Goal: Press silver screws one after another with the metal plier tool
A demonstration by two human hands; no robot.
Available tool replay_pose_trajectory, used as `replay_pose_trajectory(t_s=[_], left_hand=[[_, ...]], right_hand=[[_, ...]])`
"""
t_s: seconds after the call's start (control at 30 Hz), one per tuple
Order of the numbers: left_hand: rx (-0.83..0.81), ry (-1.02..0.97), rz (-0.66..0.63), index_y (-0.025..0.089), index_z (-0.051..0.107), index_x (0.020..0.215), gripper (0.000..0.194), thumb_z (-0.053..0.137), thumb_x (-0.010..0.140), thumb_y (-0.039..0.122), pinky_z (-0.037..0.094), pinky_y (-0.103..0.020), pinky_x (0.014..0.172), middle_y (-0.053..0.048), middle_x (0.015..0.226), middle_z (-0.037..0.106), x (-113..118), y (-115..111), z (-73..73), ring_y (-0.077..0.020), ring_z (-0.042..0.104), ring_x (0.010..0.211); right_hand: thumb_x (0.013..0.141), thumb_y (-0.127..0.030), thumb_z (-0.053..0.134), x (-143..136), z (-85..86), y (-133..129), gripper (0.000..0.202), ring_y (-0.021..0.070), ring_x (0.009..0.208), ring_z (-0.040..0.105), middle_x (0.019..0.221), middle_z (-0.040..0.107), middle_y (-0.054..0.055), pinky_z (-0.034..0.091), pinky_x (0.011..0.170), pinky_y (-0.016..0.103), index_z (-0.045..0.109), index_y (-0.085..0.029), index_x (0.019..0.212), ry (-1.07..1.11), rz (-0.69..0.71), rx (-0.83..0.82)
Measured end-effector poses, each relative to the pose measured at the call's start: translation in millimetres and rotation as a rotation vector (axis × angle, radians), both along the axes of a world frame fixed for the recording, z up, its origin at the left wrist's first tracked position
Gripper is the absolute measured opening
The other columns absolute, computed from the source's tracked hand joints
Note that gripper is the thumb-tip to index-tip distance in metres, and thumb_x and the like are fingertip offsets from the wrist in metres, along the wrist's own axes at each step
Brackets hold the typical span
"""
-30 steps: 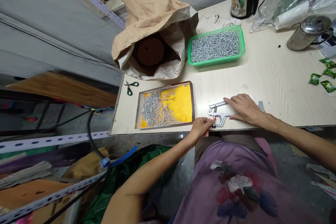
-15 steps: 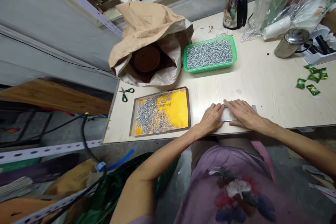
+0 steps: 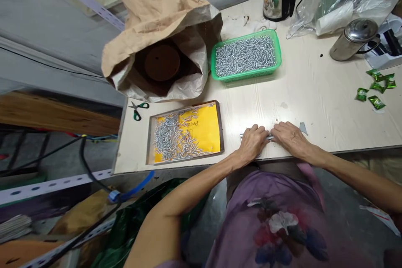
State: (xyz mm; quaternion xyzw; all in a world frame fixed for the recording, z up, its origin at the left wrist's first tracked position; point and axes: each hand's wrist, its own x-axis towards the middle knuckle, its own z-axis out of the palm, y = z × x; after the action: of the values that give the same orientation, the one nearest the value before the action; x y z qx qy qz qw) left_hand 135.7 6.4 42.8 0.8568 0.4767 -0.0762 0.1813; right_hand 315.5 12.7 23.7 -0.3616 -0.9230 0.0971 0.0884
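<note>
Pale wood-grain tabletop (image 3: 307,96) spreads before me; the shallow, yellow-lined tray (image 3: 210,136) sits close on my left, likely for easy reach. My left hand (image 3: 253,141) and right hand (image 3: 292,137) clasp the slim silver metal tool (image 3: 269,137) near the front edge, fingers curled over it, presumably bracing it. Small silver metal pins (image 3: 169,134) heap tray-left.

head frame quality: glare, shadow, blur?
Head view: soft glare on the tabletop between the tray and left hand; head view: deep shadow inside the paper bag; head view: wooden board at the left edge looks smeared; head view: metal tool mostly covered by hands, so its detail is lost.
</note>
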Motion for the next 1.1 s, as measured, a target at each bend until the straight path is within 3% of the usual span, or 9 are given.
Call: replay_pose_trajectory(t_s=[0.1,0.2,0.33,0.53,0.73,0.8,0.93,1.0,1.1], left_hand=[[0.013,-0.030,0.020,0.018,0.063,0.105,0.017,0.056,0.093,0.030,0.049,-0.035,0.077,-0.008,0.097,0.063,-1.5,1.2,-3.2,-0.0245,0.055,0.099],[0.108,-0.104,0.094,0.017,0.056,0.122,0.033,0.058,0.092,0.030,0.051,-0.038,0.084,-0.010,0.111,0.063,-4.2,-5.6,-10.9,-0.0256,0.057,0.104],[0.259,-0.234,0.141,0.011,0.046,0.135,0.043,0.051,0.095,0.028,0.042,-0.046,0.106,-0.021,0.141,0.050,0.1,-35.6,-30.2,-0.0301,0.046,0.132],[0.248,-0.374,0.018,0.013,0.042,0.142,0.056,0.045,0.097,0.046,0.031,-0.049,0.117,-0.019,0.147,0.048,21.2,-75.1,-50.0,-0.0282,0.034,0.144],[0.205,-0.436,0.052,0.011,0.046,0.139,0.060,0.048,0.094,0.051,0.028,-0.052,0.118,-0.020,0.142,0.052,27.0,-69.0,-44.5,-0.0307,0.038,0.142],[0.195,-0.456,0.052,0.011,0.047,0.139,0.061,0.051,0.093,0.051,0.031,-0.053,0.116,-0.020,0.141,0.053,26.7,-68.5,-42.2,-0.0316,0.039,0.141],[0.165,-0.537,-0.066,0.019,0.054,0.135,0.048,0.054,0.094,0.043,0.044,-0.045,0.109,-0.013,0.126,0.065,14.4,-88.0,-41.6,-0.0261,0.056,0.126],[0.204,-0.553,-0.084,0.022,0.059,0.130,0.040,0.053,0.094,0.038,0.050,-0.040,0.103,-0.009,0.115,0.070,-3.3,-101.2,-40.8,-0.0218,0.063,0.113],[0.370,-0.497,0.058,0.022,0.067,0.116,0.027,0.049,0.096,0.029,0.055,-0.037,0.093,-0.007,0.101,0.072,-48.0,-102.4,-32.2,-0.0187,0.067,0.098]], right_hand=[[0.094,-0.023,0.052,1.1,-1.7,2.3,0.014,0.0218,0.080,0.054,0.082,0.063,0.007,0.035,0.070,0.033,0.063,-0.017,0.089,-0.016,-0.017,-0.009],[0.090,-0.031,0.059,7.7,0.8,11.4,0.025,0.0261,0.091,0.056,0.098,0.065,0.013,0.040,0.073,0.035,0.063,-0.013,0.108,-0.023,-0.049,-0.017],[0.090,-0.044,0.058,20.9,5.3,30.7,0.048,0.0292,0.106,0.056,0.118,0.063,0.016,0.045,0.083,0.039,0.056,-0.013,0.126,0.047,0.062,-0.089],[0.095,-0.030,0.049,12.7,-0.1,52.8,0.025,0.0266,0.094,0.056,0.099,0.068,0.013,0.042,0.079,0.037,0.067,-0.015,0.105,-0.014,-0.031,-0.062],[0.093,-0.025,0.053,-20.9,9.8,70.3,0.017,0.0264,0.090,0.051,0.091,0.069,0.011,0.034,0.075,0.039,0.070,-0.020,0.092,-0.074,-0.105,0.085],[0.090,-0.021,0.056,-35.8,18.7,62.2,0.015,0.0256,0.092,0.051,0.097,0.068,0.011,0.033,0.075,0.038,0.071,-0.022,0.095,-0.083,0.027,0.089],[0.086,-0.018,0.063,-64.9,27.1,32.5,0.011,0.0249,0.109,0.050,0.104,0.066,0.007,0.035,0.078,0.035,0.071,-0.024,0.083,-0.065,0.507,-0.015],[0.083,-0.018,0.065,-74.4,21.9,23.0,0.011,0.0258,0.120,0.046,0.107,0.064,0.007,0.037,0.083,0.036,0.070,-0.022,0.075,-0.034,0.621,-0.019],[0.084,-0.016,0.063,-84.5,6.1,21.0,0.011,0.0246,0.120,0.047,0.106,0.063,0.009,0.038,0.085,0.036,0.069,-0.020,0.075,0.023,0.679,0.023]])
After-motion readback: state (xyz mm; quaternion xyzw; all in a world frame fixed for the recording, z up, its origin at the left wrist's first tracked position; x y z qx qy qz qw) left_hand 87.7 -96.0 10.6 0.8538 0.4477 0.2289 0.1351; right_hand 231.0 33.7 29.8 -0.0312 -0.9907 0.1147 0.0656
